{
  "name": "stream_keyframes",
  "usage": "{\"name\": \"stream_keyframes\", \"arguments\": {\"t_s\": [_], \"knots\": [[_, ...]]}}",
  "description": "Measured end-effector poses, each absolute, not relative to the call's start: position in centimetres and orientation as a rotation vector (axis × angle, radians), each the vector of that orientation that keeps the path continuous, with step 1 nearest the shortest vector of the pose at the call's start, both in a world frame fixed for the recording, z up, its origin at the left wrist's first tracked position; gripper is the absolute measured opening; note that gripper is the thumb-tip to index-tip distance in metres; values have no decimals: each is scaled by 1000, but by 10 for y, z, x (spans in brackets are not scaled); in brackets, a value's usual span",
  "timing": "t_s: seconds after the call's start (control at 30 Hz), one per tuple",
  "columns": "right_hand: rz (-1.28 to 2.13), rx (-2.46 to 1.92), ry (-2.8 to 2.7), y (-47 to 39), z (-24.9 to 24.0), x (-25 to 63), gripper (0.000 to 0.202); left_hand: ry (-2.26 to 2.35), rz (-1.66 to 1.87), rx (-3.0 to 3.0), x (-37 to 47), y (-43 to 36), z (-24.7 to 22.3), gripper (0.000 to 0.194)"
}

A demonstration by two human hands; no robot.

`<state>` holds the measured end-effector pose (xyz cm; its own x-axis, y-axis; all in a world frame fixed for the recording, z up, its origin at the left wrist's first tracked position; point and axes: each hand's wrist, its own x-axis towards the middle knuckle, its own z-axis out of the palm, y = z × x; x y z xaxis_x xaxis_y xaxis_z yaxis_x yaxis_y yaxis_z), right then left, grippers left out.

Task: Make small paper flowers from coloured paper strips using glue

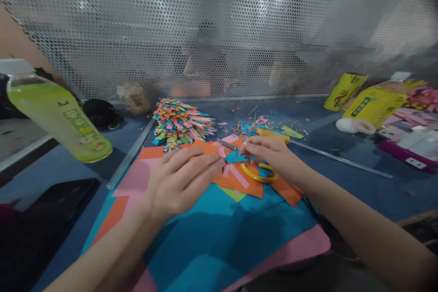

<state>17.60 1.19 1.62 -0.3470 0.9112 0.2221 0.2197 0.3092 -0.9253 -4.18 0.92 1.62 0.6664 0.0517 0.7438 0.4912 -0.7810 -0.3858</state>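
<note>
A small blue paper piece (235, 157) with notched edges is between the fingertips of both hands. My left hand (186, 178) pinches its left end, fingers pressed together. My right hand (270, 149) has thumb and fingers closed at its right side; the exact grip is partly hidden. Just beneath my right hand lie scissors with yellow handles (260, 177), their blades pointing left. Orange paper (251, 189) and a few pink paper strips (239, 175) lie under the hands. Larger blue sheets (205, 232) and pink sheets (135, 178) spread below.
A layered cone of many-coloured paper strips (181, 123) stands behind my left hand. Paper scraps (246, 128) lie beyond. A green drink bottle (61, 114) stands left, a yellow bottle (374, 100) right. Clear rods (342, 159) lie on the table; a perforated metal panel (219, 32) rises behind.
</note>
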Motion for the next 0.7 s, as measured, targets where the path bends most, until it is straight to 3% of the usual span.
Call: {"name": "stream_keyframes", "arguments": {"t_s": [0.1, 0.2, 0.7], "knots": [[1506, -922, -1866, 8, 13, 171, 26, -364, -999, -2226, -40, 6, 20, 22], [1669, -837, -1854, 6, 10, 167, 19, -343, -997, -2204, -38, 5, 21, 20], [1488, -854, -1777, 5, 11, 164, 16, -294, -922, -2180, -36, 4, 21, 16]]}}
